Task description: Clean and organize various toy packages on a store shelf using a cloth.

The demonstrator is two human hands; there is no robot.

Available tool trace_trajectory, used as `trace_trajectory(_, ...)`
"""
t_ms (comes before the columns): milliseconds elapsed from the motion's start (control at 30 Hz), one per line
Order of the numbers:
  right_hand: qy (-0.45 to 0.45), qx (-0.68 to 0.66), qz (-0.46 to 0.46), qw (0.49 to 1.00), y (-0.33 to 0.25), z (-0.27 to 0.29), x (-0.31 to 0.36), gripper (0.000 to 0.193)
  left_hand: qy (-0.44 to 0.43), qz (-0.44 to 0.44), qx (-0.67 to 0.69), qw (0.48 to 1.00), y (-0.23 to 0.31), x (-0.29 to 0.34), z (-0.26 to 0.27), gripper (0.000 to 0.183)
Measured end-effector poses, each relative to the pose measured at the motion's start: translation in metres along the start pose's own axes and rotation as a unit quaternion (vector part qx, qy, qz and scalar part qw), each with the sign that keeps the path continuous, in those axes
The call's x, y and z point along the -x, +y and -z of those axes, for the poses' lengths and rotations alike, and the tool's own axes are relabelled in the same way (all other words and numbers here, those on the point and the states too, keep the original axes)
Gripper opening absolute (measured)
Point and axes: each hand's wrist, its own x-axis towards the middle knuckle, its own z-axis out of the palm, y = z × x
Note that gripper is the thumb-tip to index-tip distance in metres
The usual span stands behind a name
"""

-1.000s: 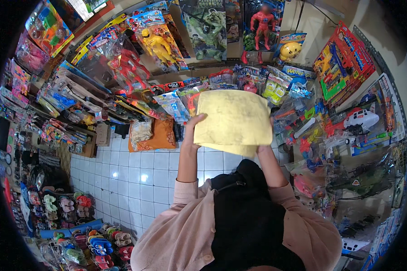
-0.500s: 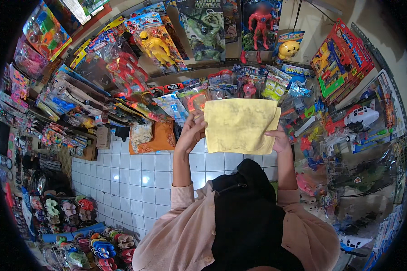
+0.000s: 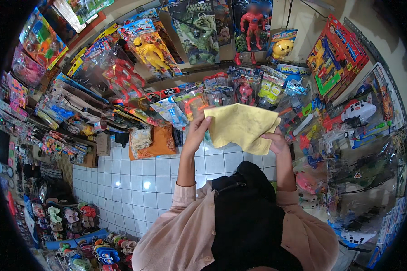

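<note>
Yellow cloth (image 3: 242, 126): hides packaged toys behind it and the right hand's (image 3: 276, 142) fingertips; small packets around it too blurred to identify.

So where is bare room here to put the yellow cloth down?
The white tiled floor is bare between the orange cushion, the sandals and the person's sleeve. The toy shelves and hanging toy packs are crowded. Both hands hold the yellow cloth.

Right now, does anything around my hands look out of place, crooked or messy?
Nothing looks damaged or spilled. The yellow cloth hangs unevenly: your left hand holds one edge high while your right hand pinches a lower corner, so it droops folded. An orange cloth lies rumpled on the white tile floor.
</note>
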Motion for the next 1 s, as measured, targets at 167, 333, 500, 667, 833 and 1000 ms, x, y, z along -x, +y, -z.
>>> trace_trajectory(167,0.014,0.159,-0.025,0.987,-0.011,-0.004,0.0,0.063,-0.017,-0.128,-0.163,0.978,0.011,-0.007,-0.015,0.023)
trace_trajectory(333,-0.077,0.212,0.04,0.973,-0.054,-0.03,0.002,0.052,0.028,-0.194,-0.16,0.967,0.017,-0.009,-0.019,0.02)
trace_trajectory(500,-0.072,0.374,0.162,0.911,-0.098,-0.02,-0.011,0.052,-0.078,-0.241,-0.324,0.912,0.043,-0.029,-0.027,0.018)
trace_trajectory(667,-0.029,0.505,0.168,0.846,-0.122,-0.083,-0.026,0.051,-0.208,-0.246,-0.408,0.854,0.059,-0.055,-0.041,0.018)
trace_trajectory(833,-0.117,0.601,0.114,0.783,-0.09,-0.082,-0.051,0.069,-0.21,-0.21,-0.359,0.885,0.056,-0.071,-0.071,0.024)
trace_trajectory(1000,-0.109,0.471,-0.029,0.875,-0.066,-0.05,-0.055,0.046,-0.203,-0.167,-0.349,0.9,0.052,-0.078,-0.075,0.026)
